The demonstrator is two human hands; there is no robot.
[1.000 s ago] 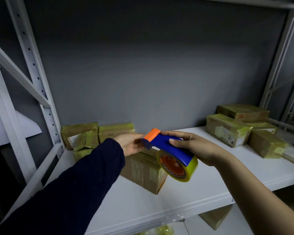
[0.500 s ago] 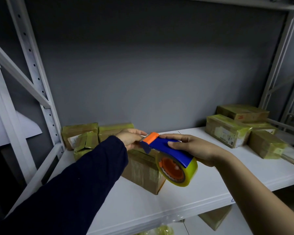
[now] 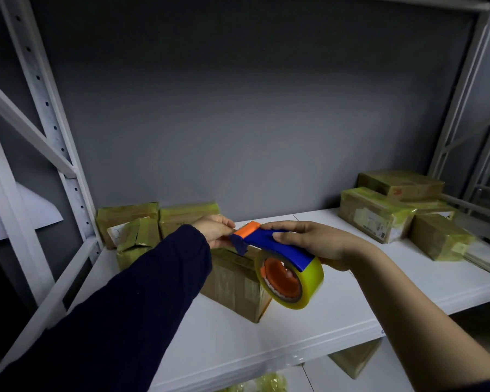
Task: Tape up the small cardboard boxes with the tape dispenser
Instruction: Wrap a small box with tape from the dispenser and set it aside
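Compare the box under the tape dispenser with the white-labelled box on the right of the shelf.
The middle box, under the tape dispenser, stands alone and is partly hidden by it; the white-labelled box sits in plain view among a cluster at right. The middle box shows mostly brown sides; the white-labelled box has yellowish tape over its top and corner, plus a label. Both are cardboard and rest on the white shelf.
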